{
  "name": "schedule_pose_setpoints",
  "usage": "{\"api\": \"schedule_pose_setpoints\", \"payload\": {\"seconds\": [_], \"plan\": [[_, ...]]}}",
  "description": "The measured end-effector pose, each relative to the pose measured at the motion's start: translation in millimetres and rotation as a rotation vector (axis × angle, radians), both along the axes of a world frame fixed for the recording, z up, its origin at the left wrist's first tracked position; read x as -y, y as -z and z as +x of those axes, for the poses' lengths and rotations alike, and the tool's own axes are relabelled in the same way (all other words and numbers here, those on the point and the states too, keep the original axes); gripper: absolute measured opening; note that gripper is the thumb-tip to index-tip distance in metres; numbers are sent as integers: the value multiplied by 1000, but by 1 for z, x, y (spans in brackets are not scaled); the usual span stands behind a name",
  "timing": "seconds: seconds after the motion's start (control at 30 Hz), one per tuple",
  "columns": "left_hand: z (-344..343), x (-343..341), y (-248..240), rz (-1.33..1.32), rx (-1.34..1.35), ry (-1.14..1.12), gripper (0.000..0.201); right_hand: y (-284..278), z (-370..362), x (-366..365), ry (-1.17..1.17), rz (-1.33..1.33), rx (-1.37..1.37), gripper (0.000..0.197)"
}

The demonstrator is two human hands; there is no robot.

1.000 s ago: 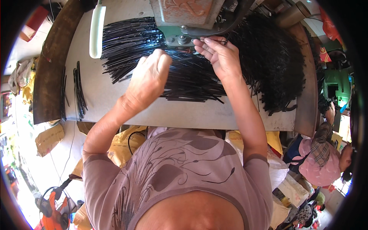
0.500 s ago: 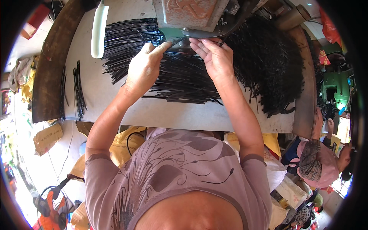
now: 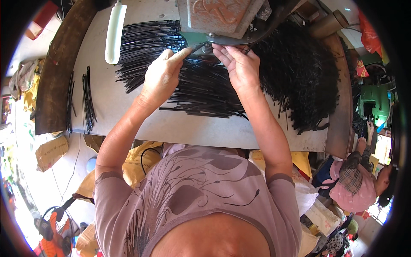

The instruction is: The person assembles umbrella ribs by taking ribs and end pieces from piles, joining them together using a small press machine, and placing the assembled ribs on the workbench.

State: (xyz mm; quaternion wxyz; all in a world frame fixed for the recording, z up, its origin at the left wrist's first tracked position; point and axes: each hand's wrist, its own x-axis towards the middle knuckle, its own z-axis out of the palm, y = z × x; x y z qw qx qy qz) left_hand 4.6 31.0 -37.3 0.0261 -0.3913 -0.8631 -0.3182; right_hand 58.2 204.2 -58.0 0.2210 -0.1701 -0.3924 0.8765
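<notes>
My left hand (image 3: 165, 76) is closed, thumb and forefinger pinching a thin dark strip (image 3: 198, 47) that points toward the foot of the machine. Close by on the other side, my right hand (image 3: 242, 66) has its fingers curled together at a black strip (image 3: 248, 51), right under the machine's dark curved arm (image 3: 233, 41). Above both hands hangs the machine's grey, rust-marked head (image 3: 220, 19). Rows of slim black strips (image 3: 209, 92) lie below and between my wrists, and another bundle (image 3: 147, 43) spreads to the left. The exact contact at the fingertips is partly hidden.
A large heap of black strips (image 3: 299, 77) covers the table's right side. A white lamp tube (image 3: 114, 36) hangs at the upper left. Raised brown boards (image 3: 53, 85) edge the table (image 3: 201, 132). On the far right a co-worker in pink (image 3: 353, 188) reaches toward a green machine (image 3: 374, 98).
My hands stay almost in place at the machine, still pinching. The view has shifted slightly. At the right, the co-worker's arms and head have changed position.
</notes>
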Motion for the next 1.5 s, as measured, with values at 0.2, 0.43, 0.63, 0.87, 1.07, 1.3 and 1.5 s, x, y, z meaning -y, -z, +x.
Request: {"api": "schedule_pose_setpoints", "payload": {"seconds": [0.2,0.43,0.63,0.87,1.07,1.3,1.5], "plan": [[-1,-1,5,68,-23,10,33,1,0,2,-5,13,2,5],[-3,0,7,-2,-65,4,32,0,0,3,7,63,7,5],[-2,0,4,-40,-138,11,36,1,0,4,22,83,22,6],[-10,5,-3,-194,-421,98,42,-4,6,-4,23,63,88,9],[-29,14,-14,-262,-273,169,41,-2,12,-14,32,-87,126,6],[-21,25,-21,128,1116,29,15,-14,30,-14,-365,215,353,11],[26,5,-11,317,1483,102,15,-22,29,7,-532,283,297,20]]}}
